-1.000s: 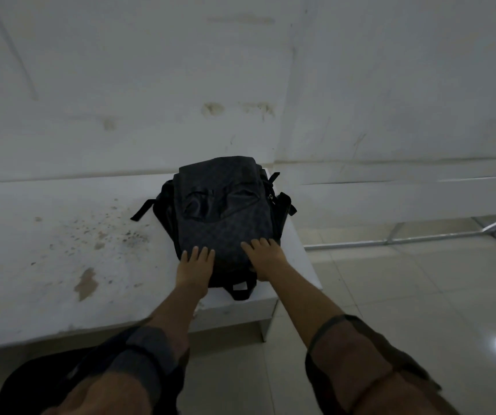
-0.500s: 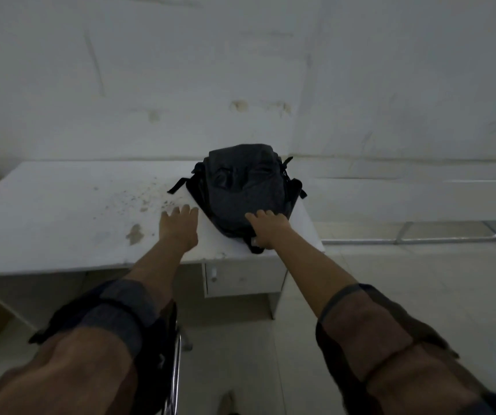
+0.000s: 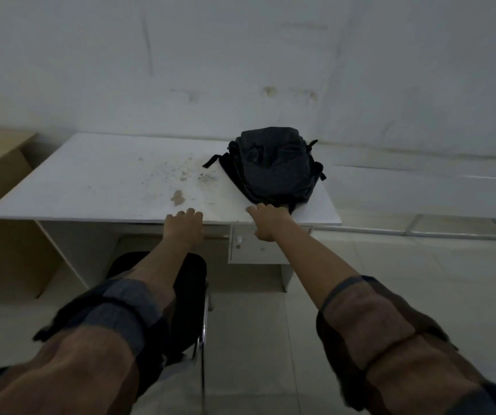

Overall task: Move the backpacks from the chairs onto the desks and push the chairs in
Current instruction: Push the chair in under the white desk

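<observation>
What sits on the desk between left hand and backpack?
Head view: only brown stains on the desk between left hand and backpack.

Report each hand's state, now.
Left hand: open, fingers at the desk edge.
Right hand: open, fingertips touching the black backpack.

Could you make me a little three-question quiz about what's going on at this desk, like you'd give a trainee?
1. True or false: the black backpack lies on the white desk.
2. Which hand touches the backpack's near edge? A) left hand B) right hand C) neither
3. Fill in: the black chair stands ____ the desk's near edge, not yet pushed in.

Key:
1. True; it lies at the desk's right end.
2. B; the left hand is at the desk's front edge, apart from the bag.
3. In front of, under the person's left arm.
</observation>
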